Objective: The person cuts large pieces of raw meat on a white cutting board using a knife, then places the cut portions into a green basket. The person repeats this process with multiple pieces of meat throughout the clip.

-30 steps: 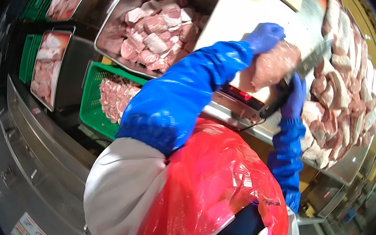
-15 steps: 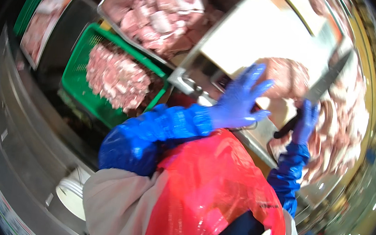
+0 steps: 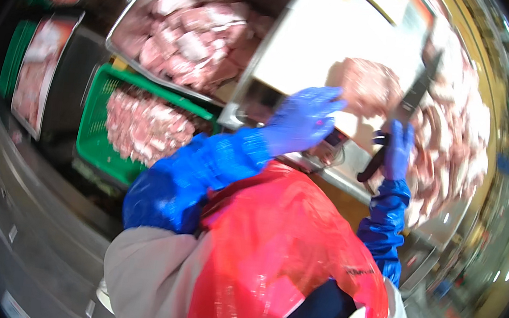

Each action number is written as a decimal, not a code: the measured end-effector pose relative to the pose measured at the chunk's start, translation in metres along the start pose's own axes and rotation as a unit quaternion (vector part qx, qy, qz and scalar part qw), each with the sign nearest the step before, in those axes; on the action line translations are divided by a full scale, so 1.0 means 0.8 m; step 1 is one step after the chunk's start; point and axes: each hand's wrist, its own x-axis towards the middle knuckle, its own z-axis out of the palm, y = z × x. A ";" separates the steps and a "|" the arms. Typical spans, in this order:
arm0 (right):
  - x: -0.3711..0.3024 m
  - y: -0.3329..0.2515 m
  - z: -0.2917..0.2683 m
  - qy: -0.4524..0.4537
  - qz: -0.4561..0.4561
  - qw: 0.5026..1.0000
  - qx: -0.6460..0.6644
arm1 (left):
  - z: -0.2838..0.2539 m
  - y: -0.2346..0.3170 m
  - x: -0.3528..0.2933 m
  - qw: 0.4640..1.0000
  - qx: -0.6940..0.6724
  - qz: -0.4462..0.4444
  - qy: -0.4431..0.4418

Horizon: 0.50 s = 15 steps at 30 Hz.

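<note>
In my right hand [image 3: 398, 152] is a knife [image 3: 422, 86], its dark handle in my closed fingers and its long blade pointing away from me. Just left of the blade, a thick piece of pale pink meat [image 3: 367, 87] lies on a white cutting board [image 3: 336, 28]. My left hand [image 3: 305, 118], in a blue glove like the right, hovers near the board's front left edge. It holds nothing; its fingers are loosely bent, slightly blurred, and reach toward the meat without visibly touching it.
Long strips of meat [image 3: 452, 136] are heaped right of the board. To the left stand a metal bin [image 3: 131, 40] of meat chunks and a green basket [image 3: 87, 123] of small trimmings. Farther left is another meat-filled tray [image 3: 40, 124].
My left hand has drawn its spread fingers closer together and pulled back from the meat. The knife stays in my right hand. The whole view has shifted slightly.
</note>
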 end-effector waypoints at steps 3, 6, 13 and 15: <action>-0.056 -0.009 0.005 -0.091 0.055 0.985 -0.133 | -0.032 0.026 -0.009 0.998 0.042 -0.020 0.039; -0.035 -0.016 0.049 -0.103 -0.196 0.949 -0.223 | -0.015 0.029 0.026 0.992 0.061 -0.026 0.104; -0.034 0.008 0.033 -0.150 -0.288 0.878 -0.353 | 0.033 -0.001 0.033 0.982 0.155 0.000 0.104; -0.082 0.028 -0.026 -0.172 -0.273 0.844 -0.427 | 0.039 0.003 0.026 0.981 0.155 -0.007 0.117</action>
